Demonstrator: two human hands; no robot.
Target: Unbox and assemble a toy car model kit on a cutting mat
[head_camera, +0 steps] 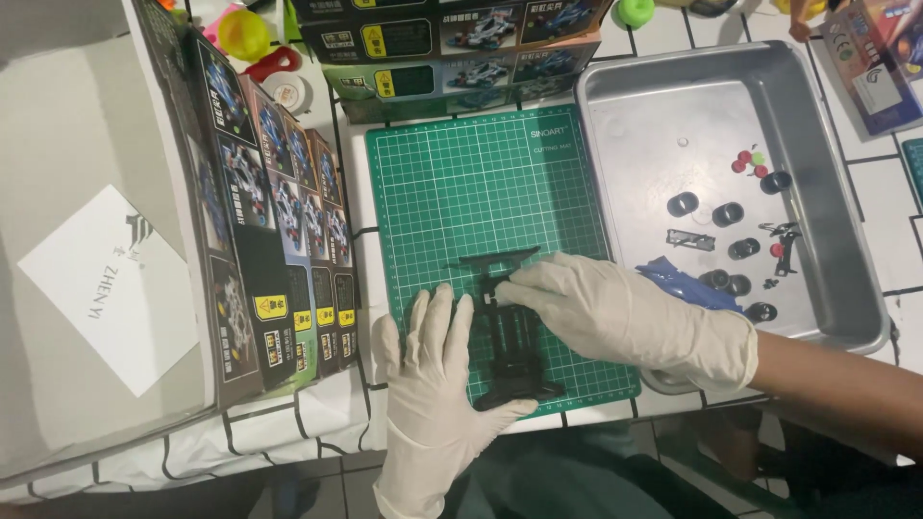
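A black chassis (510,346) lies on the green mat (452,183), its long axis running away from the person. The left hand (433,384) lies flat and released along its left side, steadying it. The right hand (615,312) reaches in from the tray (817,125) side, fingertips pinched on the chassis's far end; it is the nearer one there.

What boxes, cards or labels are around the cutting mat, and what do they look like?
Row of toy car boxes: left of the green mat, dark with car pictures and yellow stickers.
Stacked toy car boxes: behind the mat, same style.
White card: far left, on a grey lid.
Blue package: top right corner.
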